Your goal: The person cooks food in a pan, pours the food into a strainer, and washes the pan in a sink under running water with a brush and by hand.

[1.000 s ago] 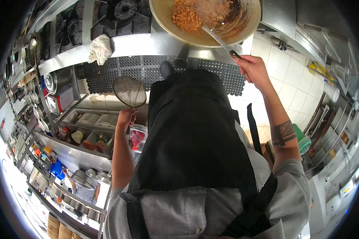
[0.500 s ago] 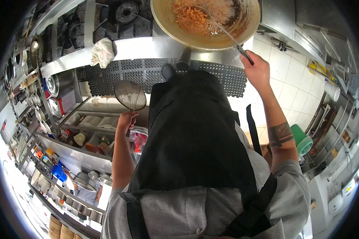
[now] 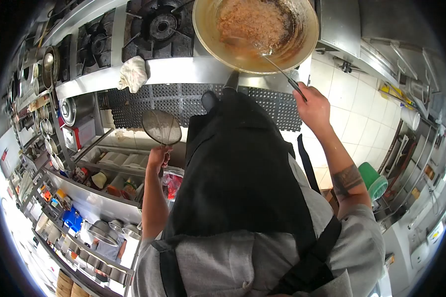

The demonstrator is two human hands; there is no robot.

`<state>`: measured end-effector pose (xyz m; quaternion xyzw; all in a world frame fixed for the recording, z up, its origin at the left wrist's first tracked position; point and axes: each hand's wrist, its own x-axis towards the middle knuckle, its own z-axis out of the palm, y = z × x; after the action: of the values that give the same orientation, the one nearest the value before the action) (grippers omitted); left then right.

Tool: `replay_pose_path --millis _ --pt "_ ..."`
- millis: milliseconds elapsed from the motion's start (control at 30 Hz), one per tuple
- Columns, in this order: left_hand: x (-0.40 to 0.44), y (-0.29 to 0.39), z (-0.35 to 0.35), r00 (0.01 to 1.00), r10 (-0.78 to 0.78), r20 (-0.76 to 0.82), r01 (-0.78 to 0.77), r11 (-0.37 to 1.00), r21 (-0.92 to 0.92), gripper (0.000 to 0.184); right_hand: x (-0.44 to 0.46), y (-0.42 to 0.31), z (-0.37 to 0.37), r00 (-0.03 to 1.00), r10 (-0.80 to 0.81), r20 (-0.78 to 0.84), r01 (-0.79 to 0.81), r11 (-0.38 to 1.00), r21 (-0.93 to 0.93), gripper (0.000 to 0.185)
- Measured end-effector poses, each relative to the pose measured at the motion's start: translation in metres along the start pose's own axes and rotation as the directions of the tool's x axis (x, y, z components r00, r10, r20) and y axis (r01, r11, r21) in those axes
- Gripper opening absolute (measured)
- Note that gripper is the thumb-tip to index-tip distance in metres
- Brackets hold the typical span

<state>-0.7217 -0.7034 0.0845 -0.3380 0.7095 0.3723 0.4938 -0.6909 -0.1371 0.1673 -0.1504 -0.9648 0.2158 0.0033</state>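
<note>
At the top of the view is a wide, deep pan [image 3: 206,37] with brown, crumbly food [image 3: 250,22] in bubbling, frothy liquid. My right hand [image 3: 313,105], closed, grips the black handle of a long metal skimmer [image 3: 281,72]. Its shaft crosses the near rim of the pan, and its head is hidden in the liquid and froth. My left hand [image 3: 158,158] is wrapped round the handle of a round mesh strainer [image 3: 161,127], held low at my left, apart from the pan. The mesh looks whitish, and I make out no food in it.
Left of the pan are gas burners [image 3: 163,25]. A crumpled cloth [image 3: 133,74] lies on the stove's steel front edge. Black perforated matting [image 3: 148,101] covers the floor by my feet. Shelves with containers [image 3: 116,156] line the left. A green bucket [image 3: 370,179] stands right; another person [image 3: 107,249] is partly visible lower left.
My right hand has come slightly down and nearer to me. The skimmer's head, seen earlier among the food, has moved toward the near side and is hidden. The strainer stays at my left.
</note>
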Motion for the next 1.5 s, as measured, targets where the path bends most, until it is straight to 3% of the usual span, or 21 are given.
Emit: replay_pose_path --millis 367,567,600,667,700,767,967,1033,1067,1200,1367,1433,1500 --pt "-0.023 0.004 -0.004 1.000 -0.023 0.006 0.023 1.000 0.005 0.018 0.099 0.033 0.033 0.948 -0.125 -0.293 0.067 0.978 -0.200 0.025" --pt "-0.030 -0.011 -0.013 0.998 0.016 -0.062 -0.016 1.000 0.000 0.019 0.086 0.030 -0.007 0.968 0.075 -0.240 -0.110 0.984 -0.138 0.030" --pt "-0.028 -0.017 -0.015 0.998 0.010 -0.063 -0.010 1.000 -0.010 0.019 0.072 0.028 -0.014 0.951 0.009 -0.308 -0.048 0.992 -0.117 0.031" --pt "-0.021 -0.030 -0.022 0.996 0.059 -0.068 -0.060 0.998 -0.017 0.019 0.038 0.023 -0.010 0.914 0.046 -0.404 -0.036 0.999 0.033 0.029" --pt "-0.016 -0.036 -0.028 0.992 0.103 -0.071 -0.104 0.994 -0.020 0.020 0.019 0.008 -0.012 0.924 0.216 -0.317 -0.174 0.972 0.155 0.032" --pt "-0.007 -0.042 -0.043 0.994 0.109 -0.019 -0.110 0.994 -0.007 0.018 -0.014 0.006 0.015 0.910 0.361 -0.205 -0.309 0.919 0.246 0.030" --pt "0.027 -0.020 -0.105 0.999 -0.038 0.004 0.038 0.997 0.060 0.021 -0.051 -0.012 0.066 0.897 0.364 -0.252 -0.338 0.930 0.140 0.029" --pt "0.040 -0.005 -0.127 1.000 -0.014 0.016 0.013 0.996 0.090 0.019 -0.051 -0.033 0.067 0.878 0.309 -0.367 -0.275 0.951 0.142 0.028" --pt "0.046 0.005 -0.139 1.000 0.004 0.025 -0.007 0.992 0.130 0.018 -0.052 -0.039 0.073 0.882 0.400 -0.249 -0.384 0.916 0.114 0.028" --pt "0.066 0.032 -0.190 0.995 0.087 0.043 -0.095 0.960 0.265 0.017 -0.059 -0.077 0.095 0.810 0.381 -0.447 -0.383 0.919 0.089 0.026" --pt "0.083 0.033 -0.253 0.980 0.191 0.053 -0.197 0.920 0.338 0.019 -0.071 -0.095 0.134 0.782 0.386 -0.489 -0.424 0.905 0.036 0.029" --pt "0.090 0.025 -0.279 0.980 0.179 0.083 -0.197 0.926 0.323 0.020 -0.069 -0.116 0.132 0.734 0.518 -0.440 -0.515 0.846 0.136 0.030" --pt "0.092 0.017 -0.296 0.974 0.205 0.091 -0.224 0.910 0.349 0.020 -0.069 -0.127 0.139 0.682 0.545 -0.488 -0.519 0.831 0.202 0.029"
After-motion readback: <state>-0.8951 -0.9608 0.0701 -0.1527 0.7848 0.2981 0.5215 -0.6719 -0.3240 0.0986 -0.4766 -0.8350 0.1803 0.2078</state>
